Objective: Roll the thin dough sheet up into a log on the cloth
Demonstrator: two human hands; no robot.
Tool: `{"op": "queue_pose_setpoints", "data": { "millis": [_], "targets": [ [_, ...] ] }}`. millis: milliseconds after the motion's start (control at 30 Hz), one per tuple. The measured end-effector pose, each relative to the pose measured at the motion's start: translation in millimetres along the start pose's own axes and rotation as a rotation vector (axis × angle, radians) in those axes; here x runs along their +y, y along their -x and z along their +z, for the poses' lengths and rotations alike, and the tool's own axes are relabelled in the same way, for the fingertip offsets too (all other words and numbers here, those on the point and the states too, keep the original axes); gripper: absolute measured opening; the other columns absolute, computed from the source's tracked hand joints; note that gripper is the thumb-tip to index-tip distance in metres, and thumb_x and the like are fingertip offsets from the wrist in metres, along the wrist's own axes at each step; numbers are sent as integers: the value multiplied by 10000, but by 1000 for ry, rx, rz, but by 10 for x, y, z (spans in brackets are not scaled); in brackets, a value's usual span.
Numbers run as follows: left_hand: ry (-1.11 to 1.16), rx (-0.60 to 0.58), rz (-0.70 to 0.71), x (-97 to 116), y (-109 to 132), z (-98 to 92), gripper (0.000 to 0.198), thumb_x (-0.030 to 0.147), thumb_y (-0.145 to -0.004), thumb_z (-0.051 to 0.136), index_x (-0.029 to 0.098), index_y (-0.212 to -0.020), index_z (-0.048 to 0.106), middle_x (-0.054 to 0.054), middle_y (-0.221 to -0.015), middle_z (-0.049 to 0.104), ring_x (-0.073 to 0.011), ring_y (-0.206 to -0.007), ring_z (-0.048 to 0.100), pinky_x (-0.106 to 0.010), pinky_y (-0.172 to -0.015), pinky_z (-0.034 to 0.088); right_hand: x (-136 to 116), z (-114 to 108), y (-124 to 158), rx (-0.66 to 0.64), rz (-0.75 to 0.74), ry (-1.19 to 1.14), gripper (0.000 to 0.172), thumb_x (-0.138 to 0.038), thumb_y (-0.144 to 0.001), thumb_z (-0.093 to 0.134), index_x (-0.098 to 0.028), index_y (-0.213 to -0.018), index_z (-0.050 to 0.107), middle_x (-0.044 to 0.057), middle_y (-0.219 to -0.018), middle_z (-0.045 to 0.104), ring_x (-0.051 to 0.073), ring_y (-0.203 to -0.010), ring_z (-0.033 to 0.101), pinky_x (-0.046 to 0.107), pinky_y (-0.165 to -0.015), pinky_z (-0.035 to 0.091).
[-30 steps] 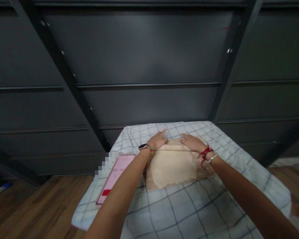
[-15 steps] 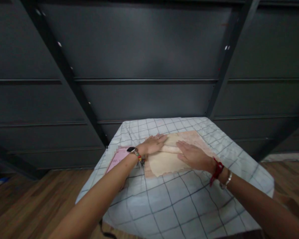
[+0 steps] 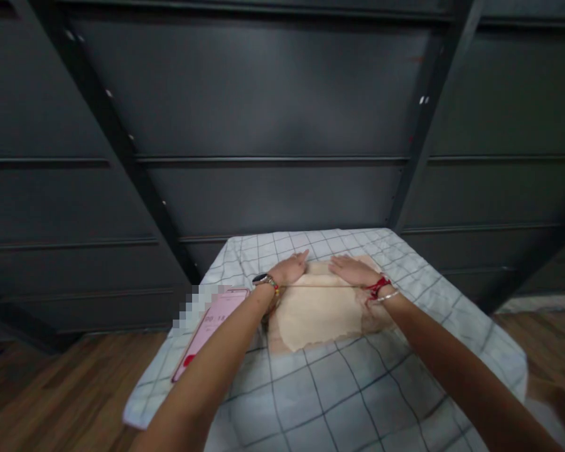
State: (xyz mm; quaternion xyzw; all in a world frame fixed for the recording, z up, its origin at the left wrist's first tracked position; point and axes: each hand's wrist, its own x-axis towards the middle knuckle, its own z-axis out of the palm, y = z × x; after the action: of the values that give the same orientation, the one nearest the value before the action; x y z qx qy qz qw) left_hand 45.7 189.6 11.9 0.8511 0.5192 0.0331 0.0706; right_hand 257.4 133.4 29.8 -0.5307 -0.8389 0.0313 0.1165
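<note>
A cream, cloth-like sheet (image 3: pixel 320 317) with an uneven near edge lies over a larger pinkish-beige sheet (image 3: pixel 277 342). Across its far part runs a raised fold (image 3: pixel 317 276). My left hand (image 3: pixel 289 269) rests at the left end of this fold, one digit stretched out and the other fingers partly hidden. At the right end my right hand (image 3: pixel 355 271) lies flat, palm down, fingers extended. Neither hand visibly grips anything. What the two sheets are made of is hard to tell.
A white checked cloth (image 3: pixel 311 395) covers the table. Left of my left forearm lies a phone (image 3: pixel 214 323) with a pink timer screen. Dark metal panels (image 3: pixel 282 194) stand behind the table, and wood flooring (image 3: pixel 89 376) shows at both sides.
Both hands have moved to the far part of the cream sheet, the right hand shifting away from me. The raised fold is now farther back, and more of the sheet's near part shows.
</note>
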Motion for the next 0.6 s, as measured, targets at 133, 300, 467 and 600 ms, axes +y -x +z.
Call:
{"op": "queue_pose_setpoints", "data": {
  "millis": [133, 300, 467, 600],
  "targets": [
    [1, -3, 172, 20, 316, 55, 526, 398, -955, 141, 244, -1455, 198, -26, -1485, 290, -188, -1362, 254, -379, -1087, 225, 45, 204, 200, -62, -163, -49, 469, -446, -936, 350, -199, -1309, 491, 80, -1371, 476, 240, -1256, 417, 372, -1057, 320],
    [7, 70, 30, 131, 210, -96, 524, 314, -952, 163, 203, -1463, 181, -70, -1468, 325, -218, -1367, 238, -463, -1090, 187, 95, 120, -133, -12, -10, -41, 531, -463, -941, 256, -149, -1299, 490, 122, -1357, 488, 275, -1237, 431, 439, -1041, 299],
    [41, -6, 101, 162, 325, -84, 516, 371, -948, 206, 241, -1445, 243, -39, -1454, 358, -214, -1359, 260, -420, -1073, 241, 106, 135, -8, -32, -61, -45, 521, -454, -939, 261, -166, -1324, 461, 96, -1394, 451, 274, -1282, 375, 434, -1065, 272],
    [32, 16, 160, 163, 481, -30, 526, 398, -955, 137, 267, -1463, 171, -2, -1501, 255, -198, -1379, 200, -422, -1109, 167, 166, 260, 170, -71, -178, -57, 533, -465, -937, 265, -195, -1372, 412, 83, -1420, 417, 252, -1321, 332, 449, -1081, 257]
  ]
}}
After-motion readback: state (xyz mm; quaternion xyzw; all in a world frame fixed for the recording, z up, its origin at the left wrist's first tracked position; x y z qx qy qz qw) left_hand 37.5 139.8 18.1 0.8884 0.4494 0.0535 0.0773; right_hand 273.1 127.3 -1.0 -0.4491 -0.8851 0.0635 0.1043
